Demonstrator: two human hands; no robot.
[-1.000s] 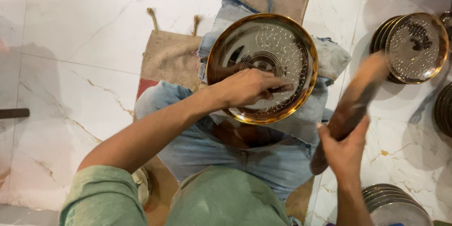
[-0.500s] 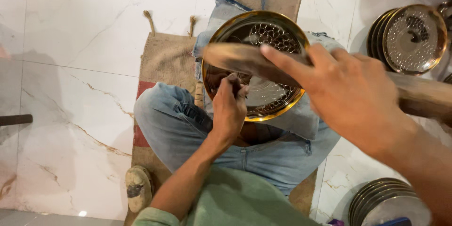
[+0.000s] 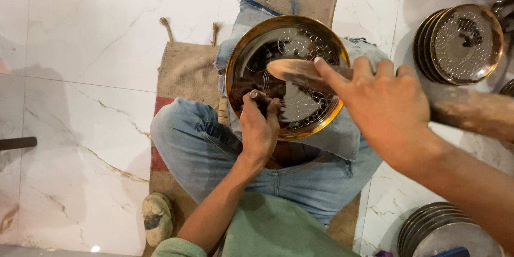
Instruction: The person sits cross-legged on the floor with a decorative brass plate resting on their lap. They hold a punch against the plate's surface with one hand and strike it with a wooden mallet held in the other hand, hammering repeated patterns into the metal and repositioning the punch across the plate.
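Observation:
A round brass plate (image 3: 316, 35) with a punched dot pattern rests on a blue denim cloth over my lap. My left hand (image 3: 259, 128) is closed around a small dark metal punch (image 3: 258, 97) whose tip stands on the plate's lower left part. My right hand (image 3: 383, 110) grips a long wooden mallet (image 3: 471, 112) held sideways; its worn head (image 3: 286, 68) hangs just above the plate, over the punch.
A stack of similar patterned plates (image 3: 463, 43) lies at the upper right on the white marble floor, another stack (image 3: 444, 233) at the lower right. A burlap mat (image 3: 184, 72) lies under my crossed legs. A dark rod (image 3: 16, 143) sits at the left edge.
My left hand went from flat on the plate to gripping the punch upright. My right hand swung the mallet from the right side across and down over the plate.

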